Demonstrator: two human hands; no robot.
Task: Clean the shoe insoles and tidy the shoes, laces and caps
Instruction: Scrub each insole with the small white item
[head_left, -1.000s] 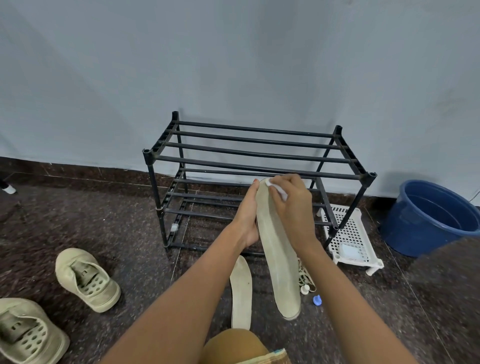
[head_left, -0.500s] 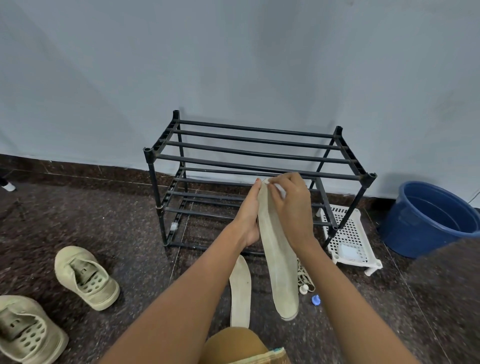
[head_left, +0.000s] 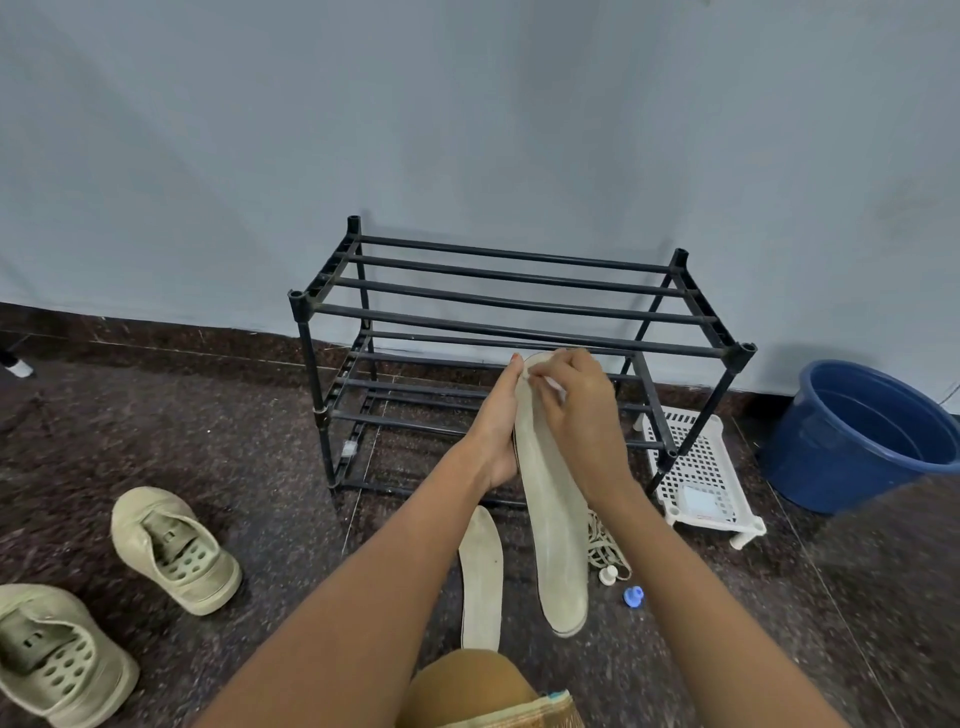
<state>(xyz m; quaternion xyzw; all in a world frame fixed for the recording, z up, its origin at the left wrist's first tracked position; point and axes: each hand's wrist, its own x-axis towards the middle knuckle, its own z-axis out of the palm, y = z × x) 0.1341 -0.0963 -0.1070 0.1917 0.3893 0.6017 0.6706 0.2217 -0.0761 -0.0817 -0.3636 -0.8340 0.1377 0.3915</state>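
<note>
A long pale insole (head_left: 553, 525) is held upright in front of me, toe end up. My left hand (head_left: 496, 431) supports its back and left edge near the top. My right hand (head_left: 576, 415) presses a small white wipe (head_left: 555, 387) against the insole's upper front, fingers curled round the wipe. A second insole (head_left: 482, 571) lies flat on the floor below. Two beige shoes (head_left: 171, 545) (head_left: 47, 654) sit on the floor at the left. A bundle of laces (head_left: 602, 540) and two small caps, one white (head_left: 608, 574) and one blue (head_left: 634, 596), lie right of the insoles.
A black two-tier shoe rack (head_left: 519, 312) stands against the wall behind my hands. A white perforated basket (head_left: 696, 467) sits at its right foot, and a blue bucket (head_left: 857, 436) stands further right. My knee (head_left: 467, 686) is at the bottom edge.
My right hand with the wipe has shifted slightly down and left on the insole's top. The insole and my left hand stay almost where they were.
</note>
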